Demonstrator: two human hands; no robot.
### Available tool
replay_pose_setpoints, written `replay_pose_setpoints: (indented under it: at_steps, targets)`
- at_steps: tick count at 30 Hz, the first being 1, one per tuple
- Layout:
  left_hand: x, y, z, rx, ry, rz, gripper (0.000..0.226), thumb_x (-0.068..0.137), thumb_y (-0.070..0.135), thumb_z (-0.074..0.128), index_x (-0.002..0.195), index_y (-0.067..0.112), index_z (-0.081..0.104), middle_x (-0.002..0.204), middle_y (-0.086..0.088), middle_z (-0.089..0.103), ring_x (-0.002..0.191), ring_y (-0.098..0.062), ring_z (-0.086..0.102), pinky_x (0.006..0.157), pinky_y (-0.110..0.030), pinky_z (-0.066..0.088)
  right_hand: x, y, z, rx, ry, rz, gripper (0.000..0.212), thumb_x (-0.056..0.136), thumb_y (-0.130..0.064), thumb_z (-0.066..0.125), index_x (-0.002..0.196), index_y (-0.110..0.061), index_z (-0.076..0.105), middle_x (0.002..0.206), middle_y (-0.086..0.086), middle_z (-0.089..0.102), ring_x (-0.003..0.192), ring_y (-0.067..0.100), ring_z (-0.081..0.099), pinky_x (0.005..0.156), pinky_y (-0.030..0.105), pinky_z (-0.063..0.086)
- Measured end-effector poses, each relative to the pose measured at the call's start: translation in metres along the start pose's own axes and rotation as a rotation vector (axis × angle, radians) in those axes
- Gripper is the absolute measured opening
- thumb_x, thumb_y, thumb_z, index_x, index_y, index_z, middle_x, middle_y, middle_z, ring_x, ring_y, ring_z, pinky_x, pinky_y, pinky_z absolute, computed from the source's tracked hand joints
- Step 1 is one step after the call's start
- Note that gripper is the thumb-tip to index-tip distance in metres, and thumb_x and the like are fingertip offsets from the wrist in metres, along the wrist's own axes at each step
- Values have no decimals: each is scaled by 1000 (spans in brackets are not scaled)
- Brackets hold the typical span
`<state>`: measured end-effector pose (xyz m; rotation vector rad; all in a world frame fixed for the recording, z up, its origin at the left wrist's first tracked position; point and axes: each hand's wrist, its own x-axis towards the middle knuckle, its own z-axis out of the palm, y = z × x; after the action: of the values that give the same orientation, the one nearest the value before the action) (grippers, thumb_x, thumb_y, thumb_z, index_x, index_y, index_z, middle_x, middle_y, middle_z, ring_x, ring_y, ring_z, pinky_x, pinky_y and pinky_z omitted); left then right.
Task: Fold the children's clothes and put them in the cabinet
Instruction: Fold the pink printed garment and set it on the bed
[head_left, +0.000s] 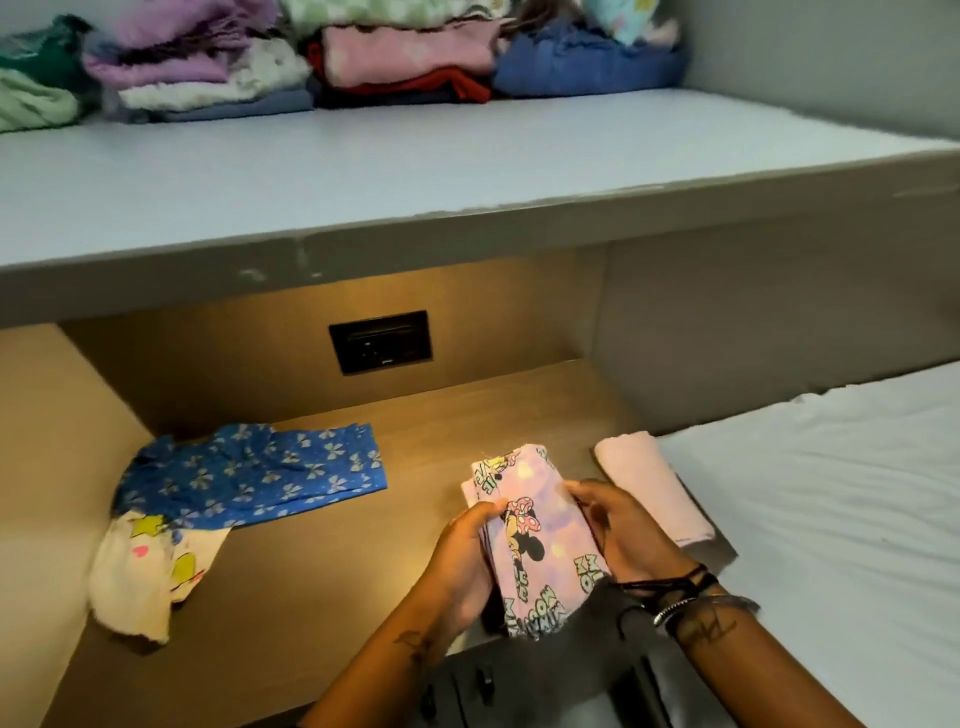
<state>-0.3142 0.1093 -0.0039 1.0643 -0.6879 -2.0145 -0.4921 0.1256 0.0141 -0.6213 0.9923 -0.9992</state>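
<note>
Dim overall. Warm light from beneath the upper shelf (467, 208) brightens the wooden surface (322, 561) (shadows fall toward camera). Stacked clothes (311, 57) blurred; wide-angle bending at edges.

Garment (540, 540) between the fingers (480, 514) of both hands: lilac-pink, printed with a cartoon mouse in a pink spotted bow and green lettering. Folded cloth (657, 488) just right of the fingers: plain pale pink. Garment (254, 475) left of the fingers: blue with pale bow shapes. Piece (150, 571) below it: cream with yellow and pink marks. Counter (322, 582) under the fingers: light brown wood-grain. Stacks (332, 57) on the pale blue-grey shelf (363, 171) far above the fingers: purple, white, pink, red, blue, green. Wristbands (675, 592): black.
</note>
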Motion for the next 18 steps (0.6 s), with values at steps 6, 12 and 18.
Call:
replay_pose_setpoints:
  at_steps: [6, 12, 18]
  targets:
    - [41, -25, 80, -29, -51, -90, 36, 98, 23, 35, 117, 11, 63, 110, -17, 73, 98, -33, 71, 87, -45, 52, -19, -32, -73, -294, 286, -63, 38, 81, -2, 73, 117, -1, 64, 106, 19, 74, 95, 40, 71, 89, 55, 56]
    - [100, -46, 139, 22, 53, 21, 36, 99, 3, 37, 130, 13, 53, 115, -12, 70, 98, -28, 70, 83, -43, 57, 7, -73, -134, -497, 391, -105, 32, 82, -1, 72, 113, 3, 65, 111, 23, 71, 99, 41, 68, 91, 51, 55]
    - [124, -67, 131, 1131, 322, 342, 83, 89, 13, 59, 153, 14, 6, 159, -13, 18, 143, -29, 24, 114, -43, 33, 30, -51, -155, -1128, 592, -144, 36, 87, -20, 65, 119, -5, 60, 122, 17, 64, 106, 33, 61, 90, 38, 50]
